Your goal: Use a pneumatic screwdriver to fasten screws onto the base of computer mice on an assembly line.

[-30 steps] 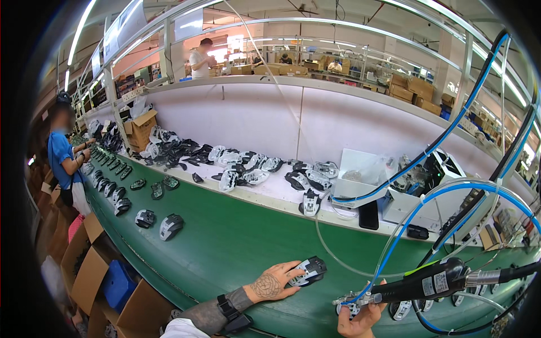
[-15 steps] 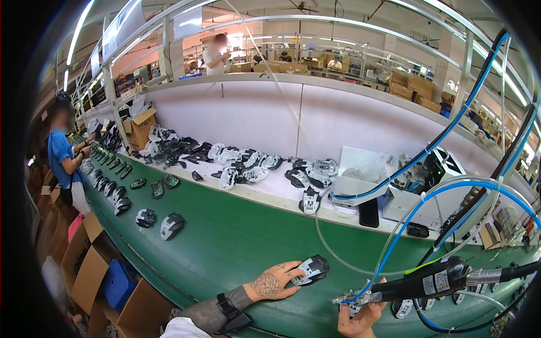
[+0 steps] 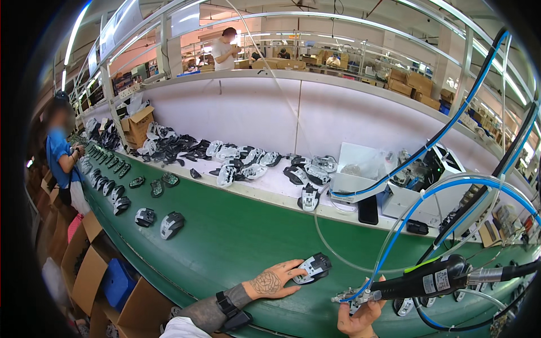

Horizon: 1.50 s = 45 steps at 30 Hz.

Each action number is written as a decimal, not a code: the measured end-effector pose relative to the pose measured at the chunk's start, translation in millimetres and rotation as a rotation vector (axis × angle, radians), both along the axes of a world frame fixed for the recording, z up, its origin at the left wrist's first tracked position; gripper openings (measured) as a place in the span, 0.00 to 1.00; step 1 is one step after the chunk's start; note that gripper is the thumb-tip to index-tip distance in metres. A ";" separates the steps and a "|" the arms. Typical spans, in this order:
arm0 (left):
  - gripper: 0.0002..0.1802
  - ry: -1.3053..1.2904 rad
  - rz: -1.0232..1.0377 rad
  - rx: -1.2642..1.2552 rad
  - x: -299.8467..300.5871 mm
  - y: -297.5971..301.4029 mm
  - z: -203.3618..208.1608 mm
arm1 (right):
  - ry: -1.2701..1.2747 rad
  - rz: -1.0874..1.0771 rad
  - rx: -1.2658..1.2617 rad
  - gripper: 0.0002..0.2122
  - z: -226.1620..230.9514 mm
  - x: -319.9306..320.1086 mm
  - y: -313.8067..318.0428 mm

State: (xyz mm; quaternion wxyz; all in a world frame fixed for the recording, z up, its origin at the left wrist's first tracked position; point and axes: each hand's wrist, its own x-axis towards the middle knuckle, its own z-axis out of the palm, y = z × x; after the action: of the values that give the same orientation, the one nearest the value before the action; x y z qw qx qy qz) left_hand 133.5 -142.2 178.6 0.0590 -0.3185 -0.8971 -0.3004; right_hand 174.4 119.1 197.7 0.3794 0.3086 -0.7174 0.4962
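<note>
On the green conveyor belt (image 3: 236,236) lies a half-built computer mouse (image 3: 314,268), grey-white with black edges. My left hand (image 3: 275,281) grips its left end, fingers on top and thumb along the near side. To the right, my right hand (image 3: 362,319) is closed around the front of a black electric screwdriver (image 3: 428,281), which lies almost level and points left. A metal fitting with a blue air hose (image 3: 389,242) sits at its nose. A small pale part shows beneath the nose, partly hidden by fingers; what it is I cannot make out.
Several mouse shells (image 3: 172,225) line the belt's left. More shells (image 3: 248,163) and a white bin (image 3: 360,183) stand on the back ledge, beside a black phone (image 3: 368,210). Cables loop at right. Open cartons (image 3: 90,270) stand lower left; a co-worker in blue (image 3: 59,152) is beyond.
The view has shifted slightly. Both my hands keep nearly the same place on the mouse and the screwdriver. The person in white at the back appears a little farther right.
</note>
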 end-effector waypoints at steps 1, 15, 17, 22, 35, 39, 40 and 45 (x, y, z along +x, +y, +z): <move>0.24 0.004 -0.009 -0.007 -0.3 0.1 0.8 | 0.000 -0.001 0.000 0.31 -0.4 0.3 0.2; 0.26 -0.023 -0.050 -0.026 -0.2 1.3 1.8 | 0.008 0.003 0.005 0.29 3.3 0.7 -0.5; 0.26 -0.026 -0.052 -0.029 0.3 1.6 1.7 | 0.006 0.007 0.003 0.30 3.2 0.7 -0.7; 0.28 -0.024 -0.068 -0.055 0.3 2.3 2.1 | 0.015 0.020 -0.006 0.30 3.2 0.7 -0.2; 0.29 -0.024 -0.099 -0.093 0.7 3.2 0.1 | -0.005 -0.012 0.010 0.28 11.2 2.9 -2.9; 0.30 -0.012 -0.105 -0.101 1.0 3.9 0.3 | 0.019 -0.016 0.009 0.28 12.5 1.9 -3.4; 0.31 -0.008 -0.109 -0.098 1.1 4.0 0.5 | 0.020 -0.015 0.009 0.28 11.0 2.1 -2.8; 0.31 -0.011 -0.116 -0.098 1.8 4.4 0.1 | -0.002 -0.011 0.022 0.28 7.1 3.2 -1.4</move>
State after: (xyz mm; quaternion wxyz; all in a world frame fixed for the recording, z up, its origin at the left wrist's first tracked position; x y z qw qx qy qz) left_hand 135.3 -137.7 178.7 0.0207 -0.3708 -0.8911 -0.2608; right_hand 177.5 117.8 204.8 0.3780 0.3086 -0.7248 0.4865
